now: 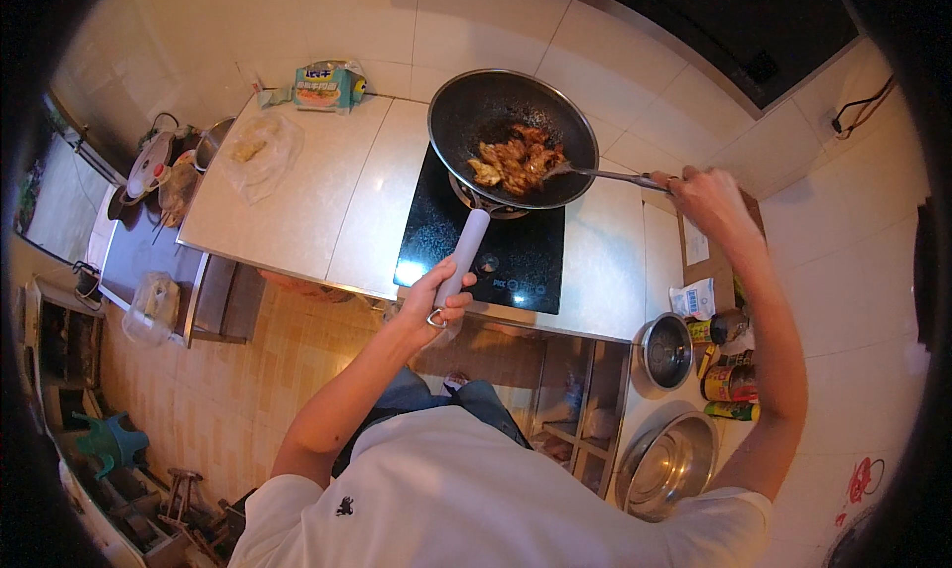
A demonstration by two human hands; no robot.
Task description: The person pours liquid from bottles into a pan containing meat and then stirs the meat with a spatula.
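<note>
My left hand [433, 297] grips the pale lilac handle [465, 250] of a dark wok [461, 126]. The wok is over the burner of a black glass-topped gas stove [439, 233], its far side raised towards the tiled wall. Browned pieces of food [520, 159] lie in the lower part of the wok. From the right, my right hand [703, 196] holds a metal spatula [621, 176]. The spatula's head touches the food near the wok's right rim and is partly hidden by it.
Left on the counter [312, 174] are a clear plastic bag [260, 155] and a teal food packet [323, 88]. To the right stand a small steel bowl [667, 351], a large steel basin [669, 464], seasoning jars [727, 383] and a white packet [693, 299]. A range hood [744, 40] hangs at upper right.
</note>
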